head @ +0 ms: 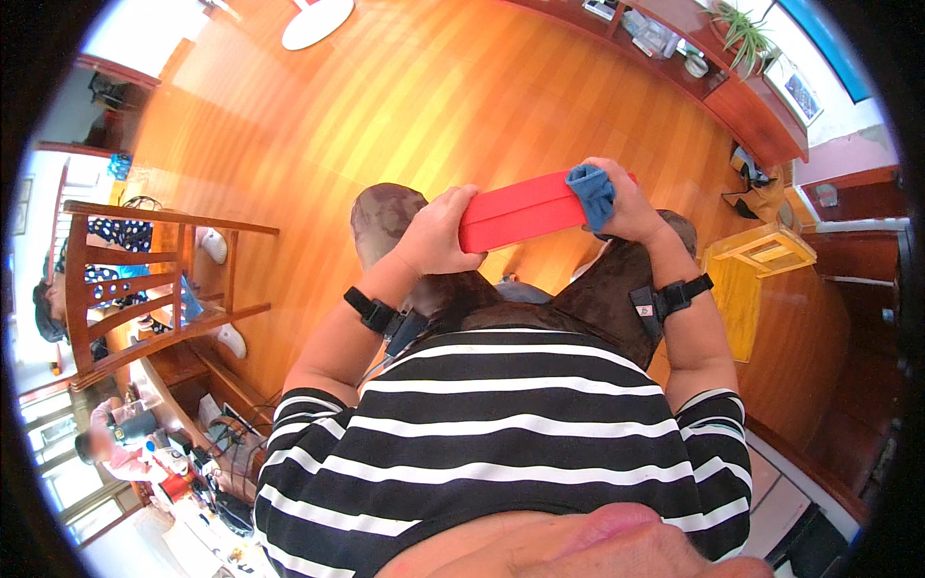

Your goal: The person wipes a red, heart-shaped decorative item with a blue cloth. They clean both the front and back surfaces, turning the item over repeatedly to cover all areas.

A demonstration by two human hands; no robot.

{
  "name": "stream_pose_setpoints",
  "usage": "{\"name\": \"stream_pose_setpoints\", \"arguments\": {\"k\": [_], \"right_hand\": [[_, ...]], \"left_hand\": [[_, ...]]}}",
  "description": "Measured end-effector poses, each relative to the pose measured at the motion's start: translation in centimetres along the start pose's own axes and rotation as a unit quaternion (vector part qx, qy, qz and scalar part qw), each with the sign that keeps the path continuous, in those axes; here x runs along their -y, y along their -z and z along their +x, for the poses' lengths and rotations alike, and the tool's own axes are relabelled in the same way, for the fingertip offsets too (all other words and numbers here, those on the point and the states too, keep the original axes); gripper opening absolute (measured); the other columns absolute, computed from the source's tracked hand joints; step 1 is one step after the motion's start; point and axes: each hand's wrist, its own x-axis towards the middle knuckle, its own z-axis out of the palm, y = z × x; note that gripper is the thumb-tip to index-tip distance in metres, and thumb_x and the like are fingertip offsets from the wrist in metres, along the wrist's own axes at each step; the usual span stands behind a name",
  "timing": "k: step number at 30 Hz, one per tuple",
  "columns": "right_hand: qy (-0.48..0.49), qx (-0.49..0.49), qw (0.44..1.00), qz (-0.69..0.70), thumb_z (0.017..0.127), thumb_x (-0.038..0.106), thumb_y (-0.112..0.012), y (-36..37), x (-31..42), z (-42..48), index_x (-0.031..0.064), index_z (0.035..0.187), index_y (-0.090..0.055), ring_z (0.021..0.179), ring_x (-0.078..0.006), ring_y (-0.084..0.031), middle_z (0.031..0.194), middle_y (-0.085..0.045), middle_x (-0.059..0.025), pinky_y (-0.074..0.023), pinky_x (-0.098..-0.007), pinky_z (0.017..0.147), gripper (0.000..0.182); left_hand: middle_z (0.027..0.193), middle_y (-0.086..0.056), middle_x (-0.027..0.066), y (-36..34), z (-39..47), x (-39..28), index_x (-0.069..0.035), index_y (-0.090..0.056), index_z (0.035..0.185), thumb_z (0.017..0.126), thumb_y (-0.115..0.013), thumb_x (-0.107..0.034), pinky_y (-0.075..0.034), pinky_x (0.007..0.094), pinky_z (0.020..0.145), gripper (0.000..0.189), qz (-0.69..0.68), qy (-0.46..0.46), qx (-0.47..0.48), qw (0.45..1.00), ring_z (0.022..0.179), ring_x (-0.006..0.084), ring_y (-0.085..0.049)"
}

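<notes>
A red flat, box-like thing (pixel 524 212) with a lengthwise crease is held out over my lap. My left hand (pixel 441 231) grips one end, the thumb and fingers at its edges. At the other end, my right hand (pixel 627 202) holds it together with a bunched blue cloth (pixel 594 195). The cloth lies over the red thing's end, against my fingers. Part of that end is hidden by the cloth and hand. Black straps with small devices are around both wrists.
A wooden chair (pixel 173 271) stands at the left, with a seated person beyond it. A cluttered desk (pixel 170 404) with cables and another person are lower left. A small yellow wooden stool (pixel 769 249) is at the right; a wooden cabinet (pixel 759 123) with a potted plant stands upper right.
</notes>
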Motion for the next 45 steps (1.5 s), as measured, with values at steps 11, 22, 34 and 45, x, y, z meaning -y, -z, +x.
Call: {"name": "stream_pose_setpoints", "arguments": {"k": [11, 22, 34, 45], "right_hand": [[0.007, -0.058, 0.996, -0.065, 0.063, -0.004, -0.073, -5.5, -3.3, -1.0, 0.0039, 0.145, -0.041, 0.137, -0.0457, -0.043, 0.137, -0.050, -0.0240, -0.0357, -0.0471, 0.117, 0.088], [0.023, -0.054, 0.971, -0.233, 0.067, 0.014, -0.080, -9.2, -0.5, -0.5, -0.0012, 0.147, -0.043, 0.141, -0.0515, -0.038, 0.145, -0.045, -0.0299, -0.0272, -0.0602, 0.120, 0.089], [0.023, 0.012, 0.965, -0.259, 0.060, 0.041, -0.090, -6.5, 4.4, 1.4, 0.0125, 0.135, -0.053, 0.129, -0.0347, -0.049, 0.128, -0.056, -0.0111, -0.0306, -0.0574, 0.111, 0.088], [0.047, 0.025, 0.978, -0.200, 0.061, 0.033, -0.087, -5.4, 4.6, 1.2, 0.0098, 0.140, -0.049, 0.130, -0.0366, -0.048, 0.131, -0.054, -0.0135, -0.0301, -0.0552, 0.113, 0.091]], "left_hand": [[0.111, -0.063, 0.0235, -3.6, 1.6, 0.7, 0.001, -0.050, 0.132, 0.062, -0.081, -0.025, -0.055, 0.0471, 0.089, 0.080, 0.052, 0.045, 0.029, 0.997, 0.103, 0.0430, -0.065], [0.118, -0.063, 0.0268, -4.3, 0.6, 2.6, 0.000, -0.050, 0.134, 0.063, -0.084, -0.028, -0.054, 0.0498, 0.094, 0.084, 0.054, 0.002, -0.009, 0.999, 0.110, 0.0435, -0.063], [0.117, -0.064, 0.0236, -4.0, 1.8, 0.1, -0.004, -0.042, 0.143, 0.065, -0.090, -0.043, -0.054, 0.0488, 0.091, 0.100, 0.011, -0.007, -0.010, 1.000, 0.108, 0.0424, -0.064], [0.119, -0.063, 0.0247, -6.1, 1.1, 1.2, -0.001, -0.046, 0.140, 0.066, -0.090, -0.039, -0.053, 0.0468, 0.093, 0.094, -0.037, 0.018, -0.043, 0.998, 0.109, 0.0425, -0.064]]}}
